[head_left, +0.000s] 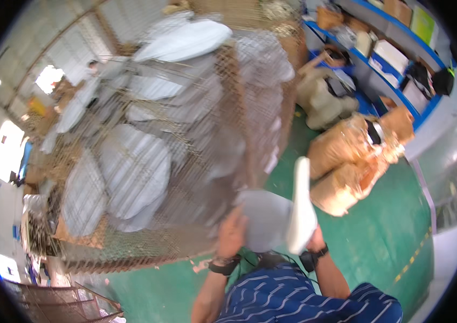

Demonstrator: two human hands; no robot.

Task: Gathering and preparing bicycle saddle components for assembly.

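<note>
Motion blurs much of the picture. In front of my body is a rounded, smooth grey piece [266, 218]. My left hand [232, 234] is at its left edge, fingers closed on it though smeared. At its right side stands a long white piece [300, 218], narrow at the top and wider below; I cannot tell what kind of thing it is. My right hand [316, 239] grips the white piece from the right, its fingers mostly hidden behind it. Whether the grey and white pieces are joined cannot be made out.
A large wire-mesh cage [131, 261] ahead holds several pale flat oval pieces [134, 164]. To the right, brown-wrapped bundles [341, 188] and a beige sack [320, 99] rest on the green floor [374, 237]. Behind them stands a blue shelf [401, 97] with boxes. Another person [93, 65] is far left.
</note>
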